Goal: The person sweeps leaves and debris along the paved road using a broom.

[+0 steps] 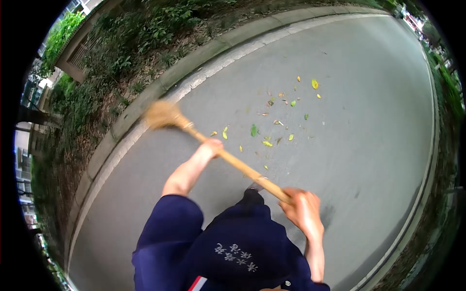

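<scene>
A broom with a pale wooden handle (245,169) slants across in front of me. Its straw head (164,115), blurred by motion, is at the upper left by the curb edge. My left hand (211,147) is wrapped round the handle a short way below the head. Near the handle's lower right end, my right hand (302,207) grips it too. Scattered leaves, yellow and green, lie on the grey pavement beyond the handle, among them a yellow leaf (314,84) and a green leaf (253,130).
A stone curb (194,65) borders the pavement on the left, with shrubs (141,39) and a low wall (77,58) behind it. Another curb (433,121) runs along the right side. My shoe (256,186) shows below the handle.
</scene>
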A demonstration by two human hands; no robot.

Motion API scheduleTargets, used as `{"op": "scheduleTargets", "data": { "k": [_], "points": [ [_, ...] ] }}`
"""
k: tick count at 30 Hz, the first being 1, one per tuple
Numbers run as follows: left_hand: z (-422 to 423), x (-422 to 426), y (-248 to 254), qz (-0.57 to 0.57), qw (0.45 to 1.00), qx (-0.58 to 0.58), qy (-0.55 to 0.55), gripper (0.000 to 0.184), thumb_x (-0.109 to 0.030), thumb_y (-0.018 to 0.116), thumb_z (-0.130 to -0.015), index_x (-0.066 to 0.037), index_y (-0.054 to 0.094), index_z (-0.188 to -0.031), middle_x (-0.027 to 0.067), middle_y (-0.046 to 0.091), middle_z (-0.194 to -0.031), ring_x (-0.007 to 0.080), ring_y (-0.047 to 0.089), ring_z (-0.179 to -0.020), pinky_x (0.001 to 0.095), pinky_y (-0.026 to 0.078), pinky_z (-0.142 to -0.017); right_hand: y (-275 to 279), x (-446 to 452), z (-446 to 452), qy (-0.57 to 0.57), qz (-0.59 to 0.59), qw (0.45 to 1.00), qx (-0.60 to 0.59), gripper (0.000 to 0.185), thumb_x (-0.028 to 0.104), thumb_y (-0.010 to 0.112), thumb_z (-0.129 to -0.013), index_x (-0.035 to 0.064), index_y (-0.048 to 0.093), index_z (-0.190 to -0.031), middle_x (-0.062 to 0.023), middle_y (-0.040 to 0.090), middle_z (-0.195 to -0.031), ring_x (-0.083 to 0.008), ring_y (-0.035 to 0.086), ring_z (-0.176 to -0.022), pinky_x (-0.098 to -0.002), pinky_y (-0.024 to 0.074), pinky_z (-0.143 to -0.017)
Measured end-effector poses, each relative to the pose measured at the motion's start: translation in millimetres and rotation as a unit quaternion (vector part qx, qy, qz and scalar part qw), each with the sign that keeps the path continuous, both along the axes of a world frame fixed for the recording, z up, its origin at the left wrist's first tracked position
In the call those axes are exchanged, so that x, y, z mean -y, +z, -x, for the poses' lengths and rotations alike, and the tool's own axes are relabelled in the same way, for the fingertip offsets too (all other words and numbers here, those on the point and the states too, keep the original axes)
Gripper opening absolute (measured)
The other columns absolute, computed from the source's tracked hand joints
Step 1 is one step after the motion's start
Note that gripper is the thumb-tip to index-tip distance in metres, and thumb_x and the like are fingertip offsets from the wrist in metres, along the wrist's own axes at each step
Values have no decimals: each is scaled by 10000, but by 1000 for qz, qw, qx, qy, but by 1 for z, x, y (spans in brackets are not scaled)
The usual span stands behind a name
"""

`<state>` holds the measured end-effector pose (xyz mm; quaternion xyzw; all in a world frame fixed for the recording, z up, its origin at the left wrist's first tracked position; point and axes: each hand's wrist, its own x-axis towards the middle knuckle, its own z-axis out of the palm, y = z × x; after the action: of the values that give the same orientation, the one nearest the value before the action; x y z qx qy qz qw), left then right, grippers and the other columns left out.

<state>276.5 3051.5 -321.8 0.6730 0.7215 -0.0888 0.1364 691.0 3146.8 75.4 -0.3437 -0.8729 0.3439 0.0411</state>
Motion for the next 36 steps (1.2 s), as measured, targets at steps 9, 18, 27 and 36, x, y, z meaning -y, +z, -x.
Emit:
{"op": "scheduleTargets", "data": {
  "k": [9, 18, 27, 36],
  "points": [
    [-245, -399, 90, 24, 255, 821, 510, 213, -44, 662, -662, -95, 457, -637, 14, 433, -538, 165, 459, -450, 317, 453, -436, -18, -73, -153, -284, -48, 957, 13, 313, 50, 687, -634, -40, 595, -919, -167, 589, -660, -261, 578, -591, -354, 462, -607],
    [-487, -337, 169, 127, 83, 861, 485, 159, -112, 606, -692, -42, 464, -705, 105, 502, -587, 282, 553, -569, 411, 499, -599, 37, -96, -498, -395, 101, 883, 232, 285, -4, 693, -667, -30, 593, -932, -52, 558, -728, -132, 485, -688, -306, 432, -583],
    [-533, -245, 31, -64, 136, 783, 603, 225, -174, 584, -711, -145, 394, -594, 24, 425, -533, 209, 454, -516, 354, 410, -494, -11, -269, -574, -184, -157, 959, 147, 372, 141, 661, -465, 56, 646, -827, -135, 612, -683, -294, 599, -617, -344, 488, -590],
    [-530, -185, -57, -138, -36, 638, 757, 267, -172, 475, -770, -165, 347, -536, -16, 419, -464, 157, 434, -465, 364, 451, -602, -35, -389, -542, 51, -172, 982, 62, 234, 75, 587, -524, 75, 604, -757, -87, 536, -598, -282, 548, -584, -371, 417, -501]
  ]
}}
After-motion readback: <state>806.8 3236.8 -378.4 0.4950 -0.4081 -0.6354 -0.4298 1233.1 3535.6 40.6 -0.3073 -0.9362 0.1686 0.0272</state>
